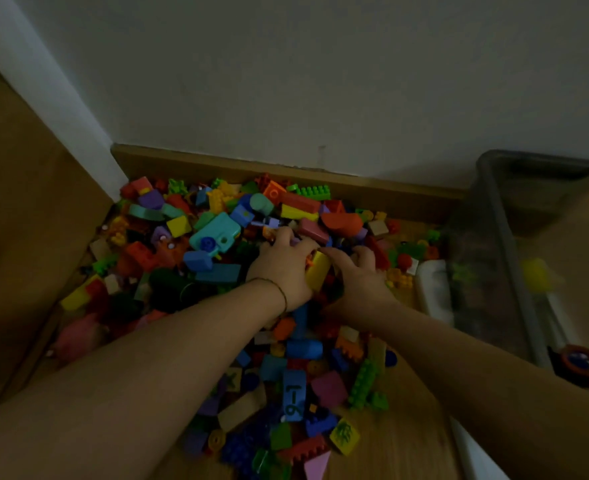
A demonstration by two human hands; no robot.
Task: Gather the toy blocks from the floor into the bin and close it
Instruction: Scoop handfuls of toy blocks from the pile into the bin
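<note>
Under my forearms (147,358) lie toy blocks (213,233); my left hand (282,268) and right hand (362,275) both grip handfuls. The clear bin (494,216) beside the heap holds few pieces.

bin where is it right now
In the head view the bin stands on the floor at the right edge, by the wall, just right of the pile of blocks.

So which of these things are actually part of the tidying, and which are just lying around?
In the job: toy blocks, bin, left hand, right hand.
Just lying about: tape roll, skirting board.
</note>
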